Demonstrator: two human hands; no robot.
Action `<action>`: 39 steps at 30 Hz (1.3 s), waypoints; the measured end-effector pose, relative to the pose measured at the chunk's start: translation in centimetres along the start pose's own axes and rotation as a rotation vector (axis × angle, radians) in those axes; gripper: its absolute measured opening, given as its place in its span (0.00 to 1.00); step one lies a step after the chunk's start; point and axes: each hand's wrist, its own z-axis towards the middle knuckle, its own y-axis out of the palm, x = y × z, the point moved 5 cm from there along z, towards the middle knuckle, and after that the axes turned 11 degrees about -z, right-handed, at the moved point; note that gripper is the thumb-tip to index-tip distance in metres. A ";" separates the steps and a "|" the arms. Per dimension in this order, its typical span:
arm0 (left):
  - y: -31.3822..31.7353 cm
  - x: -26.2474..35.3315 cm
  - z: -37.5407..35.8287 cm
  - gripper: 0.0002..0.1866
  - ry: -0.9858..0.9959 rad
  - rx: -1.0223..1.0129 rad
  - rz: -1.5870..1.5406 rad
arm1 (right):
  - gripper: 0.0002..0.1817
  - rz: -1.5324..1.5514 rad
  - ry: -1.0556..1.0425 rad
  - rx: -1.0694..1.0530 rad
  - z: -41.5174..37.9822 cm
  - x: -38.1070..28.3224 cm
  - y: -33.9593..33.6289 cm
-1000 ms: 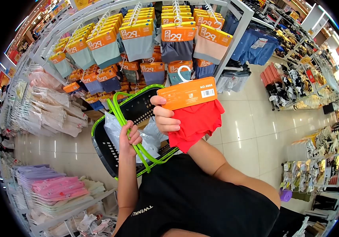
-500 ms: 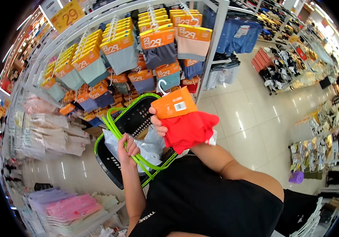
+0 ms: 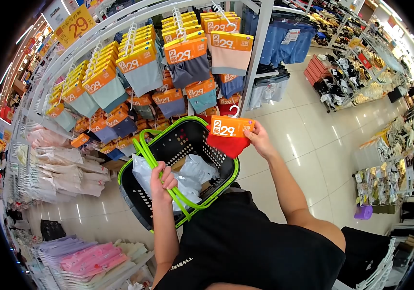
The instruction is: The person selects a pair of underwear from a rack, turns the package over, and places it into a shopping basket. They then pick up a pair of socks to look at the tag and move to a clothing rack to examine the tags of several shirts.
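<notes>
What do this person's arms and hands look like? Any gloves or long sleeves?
The left hand and right hand are bare, with no gloves. The arms show no sleeves below the black top, which has white letters starting "TWINKL".

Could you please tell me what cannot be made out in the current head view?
Head view, hidden: whether anything is inside the grey-white plastic, which is not see-through.
Head view, hidden: part of the floor of the basket, under that plastic.
Head view, hidden: the right hand's fingertips behind the orange card.
Head view, too small: the card's finest print.
</notes>
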 end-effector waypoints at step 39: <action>0.7 -13.0 6.9 0.10 0.382 0.248 0.001 | 0.23 -0.969 0.087 0.101 29.2 21.1 -22.8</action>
